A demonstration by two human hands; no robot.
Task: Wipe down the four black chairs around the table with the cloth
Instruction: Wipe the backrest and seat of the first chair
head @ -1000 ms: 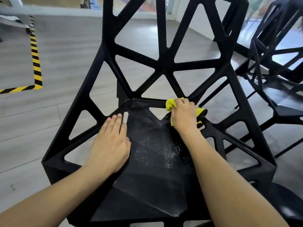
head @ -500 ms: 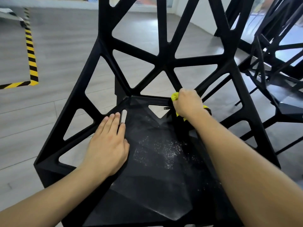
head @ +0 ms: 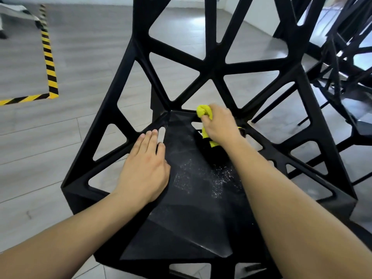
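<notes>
At the back edge of the seat of a black plastic chair with a triangular cut-out lattice back and sides (head: 211,71), the right hand (head: 219,125) grips a bunched yellow microfibre cloth (head: 204,111), fingers curled round it. One wad of cloth sticks out above the knuckles toward the chair back; another strip shows below the hand, against the seat. Cloth sits on the seat just where it meets the backrest, right of the seat's centre line.

Left hand (head: 144,170) lies flat on the left part of the same seat, palm down, fingers straight and together, fingertips (head: 149,134) reaching the rib where the seat meets the chair's left side panel. It holds nothing.

Seat surface is dark and faceted, with a patch of pale specks (head: 201,178) between the two forearms, near the seat's middle. Whether these are dust or droplets I cannot tell.

To the right of this chair stand more black lattice chairs (head: 342,81), close by, partly overlapping in view; how many I cannot tell. Under and around the chair is a grey wood-plank floor (head: 90,47). Left of the chair, well apart from it, yellow-and-black striped hazard tape (head: 49,63) runs along the floor and turns a corner. A white-and-black object (head: 18,14) is at the far upper left, cut off by the frame edge.
</notes>
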